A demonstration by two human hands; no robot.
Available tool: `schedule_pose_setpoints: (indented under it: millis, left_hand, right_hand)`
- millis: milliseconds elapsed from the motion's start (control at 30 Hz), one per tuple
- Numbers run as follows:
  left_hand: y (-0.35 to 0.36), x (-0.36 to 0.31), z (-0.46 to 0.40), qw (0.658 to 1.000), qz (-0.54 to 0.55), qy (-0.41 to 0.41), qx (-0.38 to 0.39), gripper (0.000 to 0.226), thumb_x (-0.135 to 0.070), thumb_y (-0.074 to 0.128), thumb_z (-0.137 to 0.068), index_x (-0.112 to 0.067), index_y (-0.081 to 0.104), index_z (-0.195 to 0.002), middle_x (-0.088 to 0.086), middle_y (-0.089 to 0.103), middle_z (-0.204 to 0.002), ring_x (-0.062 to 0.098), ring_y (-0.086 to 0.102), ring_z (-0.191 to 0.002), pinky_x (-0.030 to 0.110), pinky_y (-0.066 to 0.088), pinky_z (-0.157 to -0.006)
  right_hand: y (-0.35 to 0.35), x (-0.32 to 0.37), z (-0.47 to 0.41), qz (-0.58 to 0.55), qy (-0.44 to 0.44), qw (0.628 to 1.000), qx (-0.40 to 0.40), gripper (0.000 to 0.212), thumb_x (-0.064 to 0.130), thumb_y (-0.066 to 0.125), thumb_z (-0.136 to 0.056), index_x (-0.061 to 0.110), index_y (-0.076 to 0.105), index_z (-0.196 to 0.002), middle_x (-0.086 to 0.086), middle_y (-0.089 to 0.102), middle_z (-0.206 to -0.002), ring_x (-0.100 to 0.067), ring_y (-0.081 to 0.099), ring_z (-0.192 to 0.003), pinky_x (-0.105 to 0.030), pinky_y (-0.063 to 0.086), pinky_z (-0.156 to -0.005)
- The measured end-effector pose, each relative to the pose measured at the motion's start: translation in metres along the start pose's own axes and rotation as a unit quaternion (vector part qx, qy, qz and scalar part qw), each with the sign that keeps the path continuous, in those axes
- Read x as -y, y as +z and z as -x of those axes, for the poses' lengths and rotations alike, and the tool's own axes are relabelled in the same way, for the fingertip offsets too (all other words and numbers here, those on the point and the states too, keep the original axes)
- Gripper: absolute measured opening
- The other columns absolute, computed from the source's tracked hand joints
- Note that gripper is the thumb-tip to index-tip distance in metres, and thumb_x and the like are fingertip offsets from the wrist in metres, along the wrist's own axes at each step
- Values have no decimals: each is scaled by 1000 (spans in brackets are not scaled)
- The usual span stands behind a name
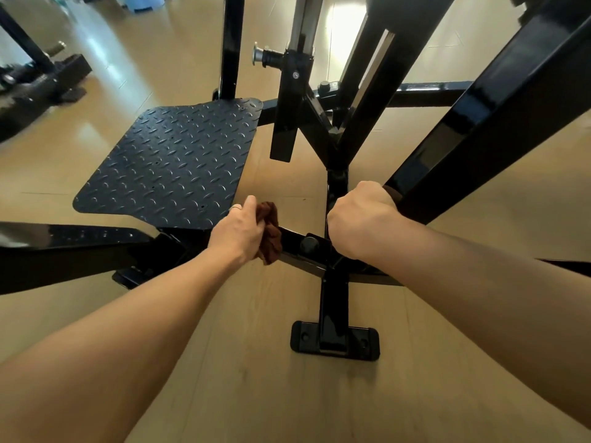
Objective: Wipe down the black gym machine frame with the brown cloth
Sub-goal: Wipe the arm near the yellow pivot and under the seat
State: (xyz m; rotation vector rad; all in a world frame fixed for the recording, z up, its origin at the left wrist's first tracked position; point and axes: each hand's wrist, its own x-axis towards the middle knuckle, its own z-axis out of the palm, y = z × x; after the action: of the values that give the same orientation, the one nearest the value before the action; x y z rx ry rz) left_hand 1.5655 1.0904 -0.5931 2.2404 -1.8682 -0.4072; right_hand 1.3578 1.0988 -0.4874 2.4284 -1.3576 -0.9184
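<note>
Brown cloth (270, 233): bunched, held in left grip (238, 233), pressed against a low crossbar. Black gym machine frame (334, 302): glossy steel tubing, right grip (361, 215) holding its diagonal beam.

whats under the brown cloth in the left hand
The crumpled brown cloth, held in the left hand's grip, sits on a horizontal black metal frame bar. Below that is the tan wooden floor. The bar's surface under the cloth is covered.

Glossy tan floor (287, 394), window glare
</note>
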Motion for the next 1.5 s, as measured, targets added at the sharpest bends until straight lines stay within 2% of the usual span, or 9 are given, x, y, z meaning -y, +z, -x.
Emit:
schedule_pose_setpoints:
  millis: [233, 367, 467, 633, 767, 1067, 1167, 1333, 1500]
  left_hand:
    - [27, -27, 55, 982, 183, 40, 31, 11, -34, 51, -104, -27, 43, -105, -1, 61, -98, 18, 65, -87, 46, 61, -78]
    - [31, -25, 107, 977, 143, 133, 83, 13, -32, 53, -104, -31, 42, -109, -12, 56, -97, 11, 62, -83, 24, 57, -69]
    - [58, -53, 138, 953, 33, 256, 157, 27, -32, 54, -103, -24, 42, -126, -1, 57, -111, 20, 63, -89, 35, 60, -74]
    - [87, -86, 113, 989, 6, 143, 43, 43, -31, 51, -105, -25, 32, -143, 8, 61, -115, 25, 65, -98, 44, 61, -81]
    - [88, -73, 121, 988, 8, 140, 62, 42, -31, 51, -105, -25, 33, -142, 6, 62, -108, 26, 65, -89, 43, 61, -76]
    - [44, -61, 115, 929, 29, 144, 339, 23, -30, 56, -102, -26, 54, -124, 0, 67, -102, 17, 69, -91, 37, 61, -85]
    - [15, -63, 80, 938, 136, 134, 291, 13, -30, 58, -101, -34, 59, -113, -3, 69, -101, 14, 70, -92, 32, 61, -82]
    - [-12, -50, 43, 951, 192, 139, 198, 7, -34, 63, -99, -36, 62, -106, -7, 68, -99, 11, 68, -94, 34, 62, -83]
    - [-16, -58, 4, 961, 246, 113, 48, 13, -30, 60, -101, -29, 60, -114, -6, 66, -103, 14, 65, -99, 37, 57, -93]
  right_hand:
    - [10, 7, 6, 47, 3, 995, -89, 24, 29, 61, -101, 13, 55, -83, -7, 49, -72, -25, 45, -62, -38, 37, -69]
    - [29, 25, 15, 94, -26, 990, -98, 24, 37, 60, -100, 14, 56, -103, -13, 49, -86, -31, 56, -93, -44, 43, -88]
    - [38, 25, 15, 152, -41, 982, -105, 33, 43, 57, -100, 13, 60, -116, -19, 46, -99, -35, 56, -111, -47, 43, -99]
    - [41, 24, 9, 179, -58, 978, -89, 39, 45, 56, -102, 15, 62, -125, -14, 59, -118, -33, 56, -118, -48, 41, -106]
    - [44, 17, 9, 206, -76, 971, -92, 36, 44, 54, -104, 15, 61, -124, -13, 57, -111, -30, 56, -118, -45, 39, -108]
    - [109, 33, 37, 14, -211, 951, -226, 43, 27, 63, -98, 10, 60, -137, -15, 57, -141, -35, 49, -136, -50, 35, -120]
    - [107, 5, 50, -167, -208, 946, -186, 38, 17, 56, -99, 21, 52, -138, 1, 59, -128, -18, 61, -117, -25, 51, -97]
    - [114, -16, 43, -238, -205, 939, -141, 30, 6, 47, -98, 33, 51, -108, 14, 55, -108, -12, 58, -93, -5, 27, -63]
    - [112, 4, 31, -290, -120, 939, -144, 34, 10, 49, -100, 21, 60, -130, -2, 69, -122, -21, 68, -112, -25, 55, -97]
